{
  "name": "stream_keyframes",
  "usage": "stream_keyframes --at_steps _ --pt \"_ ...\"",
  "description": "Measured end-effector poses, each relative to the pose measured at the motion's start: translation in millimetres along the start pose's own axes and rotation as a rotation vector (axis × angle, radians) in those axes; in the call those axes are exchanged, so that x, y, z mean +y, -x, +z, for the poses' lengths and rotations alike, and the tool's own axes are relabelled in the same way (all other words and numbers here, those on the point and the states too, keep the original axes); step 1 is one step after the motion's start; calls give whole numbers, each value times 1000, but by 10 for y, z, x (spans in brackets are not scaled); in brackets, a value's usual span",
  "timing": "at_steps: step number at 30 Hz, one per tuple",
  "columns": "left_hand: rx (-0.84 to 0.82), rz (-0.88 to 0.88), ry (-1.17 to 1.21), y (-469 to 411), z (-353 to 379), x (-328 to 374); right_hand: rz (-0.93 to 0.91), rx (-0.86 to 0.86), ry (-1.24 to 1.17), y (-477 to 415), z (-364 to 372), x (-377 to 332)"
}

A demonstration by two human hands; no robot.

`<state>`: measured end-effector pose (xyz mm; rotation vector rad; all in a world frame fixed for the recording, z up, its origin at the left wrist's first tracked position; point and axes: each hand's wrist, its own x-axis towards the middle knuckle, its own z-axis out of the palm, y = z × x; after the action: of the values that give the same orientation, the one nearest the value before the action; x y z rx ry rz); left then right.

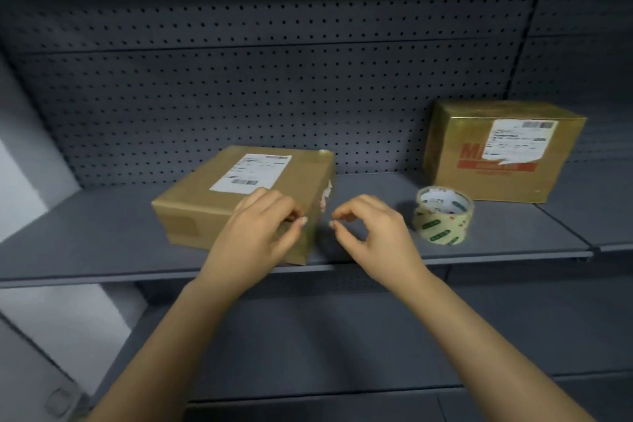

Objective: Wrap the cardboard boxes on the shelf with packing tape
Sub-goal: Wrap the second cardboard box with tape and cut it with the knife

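Left hand (263,226) grips the flat box (191,209) at its near right corner, likely steadying it. Right hand (370,226) pinches beside it; whether it holds clear tape, I cannot tell. Tape roll (443,216) sits right.

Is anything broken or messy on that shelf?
Yes. The white label on the taller box at the right is torn ragged along its bottom edge, over the red print. The flat box sits crooked, one corner at the front edge of the shelf.

Flat box (236,192): left on the shelf (102,233)
Tape roll (443,216): right of the flat box, apart
Tall box (500,154): behind the tape roll, against the pegboard (274,96)
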<state>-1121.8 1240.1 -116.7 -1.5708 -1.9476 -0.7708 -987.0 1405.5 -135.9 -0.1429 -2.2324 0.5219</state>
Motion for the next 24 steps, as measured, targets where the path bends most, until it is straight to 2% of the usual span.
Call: stream_keyframes --at_steps 6,9,13,17,24 --pt "-51 -6 68 224 -108 -513 59 -27 29 -36 315 -307" --pt "-71 -9 219 264 -74 -684 79 -36 7 -21 402 -421" --pt "-12 18 400 250 2 -803 140 30 -3 -27 510 -520" --pt "-8 62 430 235 36 -854 170 95 2 -16 561 -566" --pt "-165 110 435 208 -98 -980 180 197 116 -63 702 -626"
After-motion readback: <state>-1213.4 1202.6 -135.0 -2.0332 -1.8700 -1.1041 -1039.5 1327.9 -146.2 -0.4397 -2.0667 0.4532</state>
